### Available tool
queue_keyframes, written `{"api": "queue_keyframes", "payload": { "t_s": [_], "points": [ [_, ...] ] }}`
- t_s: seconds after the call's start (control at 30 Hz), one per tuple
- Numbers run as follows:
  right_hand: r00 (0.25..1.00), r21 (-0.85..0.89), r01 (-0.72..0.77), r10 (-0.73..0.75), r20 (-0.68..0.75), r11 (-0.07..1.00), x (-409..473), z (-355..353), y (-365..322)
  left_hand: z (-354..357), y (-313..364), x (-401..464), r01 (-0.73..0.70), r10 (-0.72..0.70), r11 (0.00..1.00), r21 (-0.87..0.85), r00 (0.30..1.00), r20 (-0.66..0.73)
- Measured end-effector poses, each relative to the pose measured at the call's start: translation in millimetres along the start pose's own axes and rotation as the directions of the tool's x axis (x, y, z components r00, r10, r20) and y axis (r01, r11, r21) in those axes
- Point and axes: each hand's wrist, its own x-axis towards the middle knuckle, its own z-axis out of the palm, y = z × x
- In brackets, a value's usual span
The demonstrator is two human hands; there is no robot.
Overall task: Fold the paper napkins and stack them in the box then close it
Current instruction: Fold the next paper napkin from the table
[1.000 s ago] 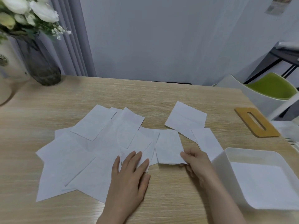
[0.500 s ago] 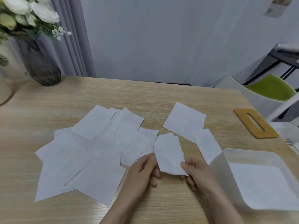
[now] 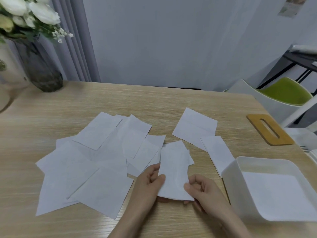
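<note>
Single head-worn view, looking forward and down — close over the table, wall beyond

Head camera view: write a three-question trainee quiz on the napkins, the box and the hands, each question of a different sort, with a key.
1. True or false: the wooden slotted lid sits closed on the white box.
2. The folded napkin is held by: A) the left hand alone, B) the right hand alone, C) both hands.
3. Fill in: the glass vase of white flowers stands at the table's far ____ corner.

Key: 1 false, the lid lies on the table beyond the open box. 2 C, each hand pinches one side of it. 3 left.
</note>
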Motion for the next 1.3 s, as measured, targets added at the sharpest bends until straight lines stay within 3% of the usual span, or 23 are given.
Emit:
{"api": "queue_keyframes", "payload": {
  "t_s": [0.3, 0.57, 0.87, 1.07, 1.3],
  "points": [
    [0.998, -0.014, 0.015, -0.014, 0.069, 1.0, -4.9, -5.1, 0.7, 2.1, -3.9, 4.2, -0.023, 0.024, 0.999, 0.037, 0.999, -0.033],
    [0.962, -0.193, -0.014, -0.04, -0.269, 0.981, 27.5, -15.7, 13.6, -20.0, -4.1, 7.4, 0.02, -0.031, 0.997, -0.069, 0.986, -0.164],
    [0.906, -0.367, 0.046, -0.193, -0.376, 0.929, 50.9, -11.1, 4.0, -29.8, -8.9, 11.4, 0.038, -0.062, 0.99, -0.139, 0.983, -0.174],
    [0.873, -0.595, -0.109, -0.209, -0.441, 0.796, 47.6, -6.0, 2.9, -30.5, -13.2, 13.7, 0.007, -0.032, 0.986, -0.165, 0.988, -0.151],
    [0.905, -0.616, -0.274, -0.019, -0.425, 0.738, 56.6, -12.2, 4.6, -31.9, -16.2, 15.8, 0.0, -0.018, 0.991, -0.134, 0.992, -0.127]
  ]
}}
